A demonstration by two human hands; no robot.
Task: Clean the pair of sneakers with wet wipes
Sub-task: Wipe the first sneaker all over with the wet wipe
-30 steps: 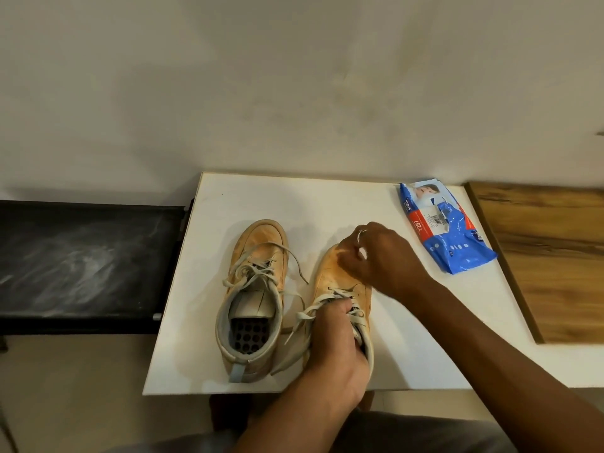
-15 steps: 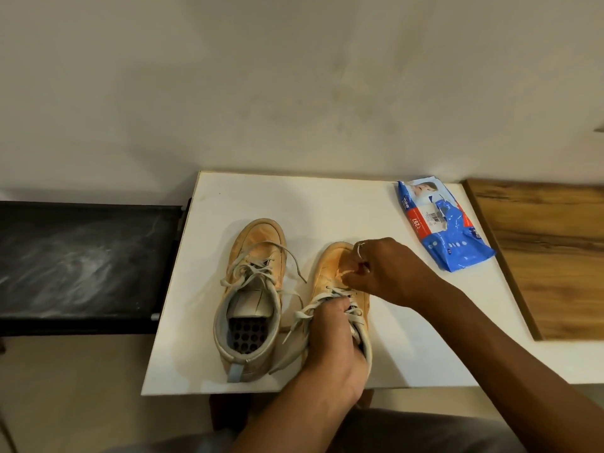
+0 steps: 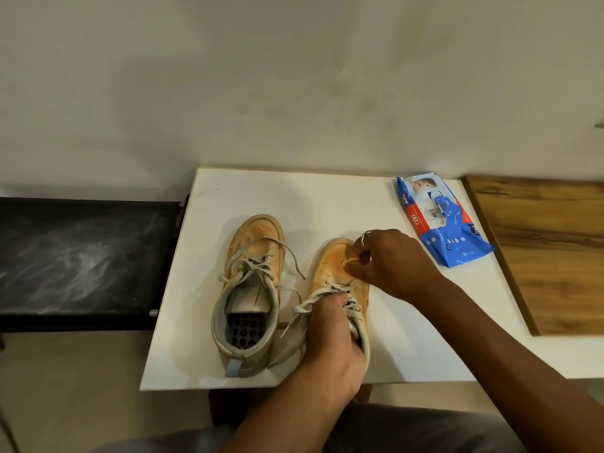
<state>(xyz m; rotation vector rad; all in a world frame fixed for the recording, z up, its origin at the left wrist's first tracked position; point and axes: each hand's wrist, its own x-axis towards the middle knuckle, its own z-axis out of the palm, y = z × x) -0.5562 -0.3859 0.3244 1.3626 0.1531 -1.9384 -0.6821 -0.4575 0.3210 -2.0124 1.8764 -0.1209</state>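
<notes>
The left hand (image 3: pixel 330 341) gripped the held sneaker (image 3: pixel 331 266) at its collar and laces, fingers curled into the opening. This sneaker lay lengthwise away from the person, heel under the left hand and toe pointing toward the wall, leaning slightly to the left. The right hand (image 3: pixel 392 263) rested on the toe cap beyond the left hand, its fingertips pinching a small tan-stained wad of wipe (image 3: pixel 351 261) against the upper; a ring showed on one finger. Just left of the left hand stood the second sneaker (image 3: pixel 251 286), untouched, sole down, its long axis also running away from the person, toe toward the wall and angled a little to the right, laces loose. Both sat on the white table (image 3: pixel 327 197). The blue pack of wipes (image 3: pixel 447 237) lay near the right hand, beyond and to its right, apart from it. Farther right was a wooden board (image 3: pixel 549 250).
</notes>
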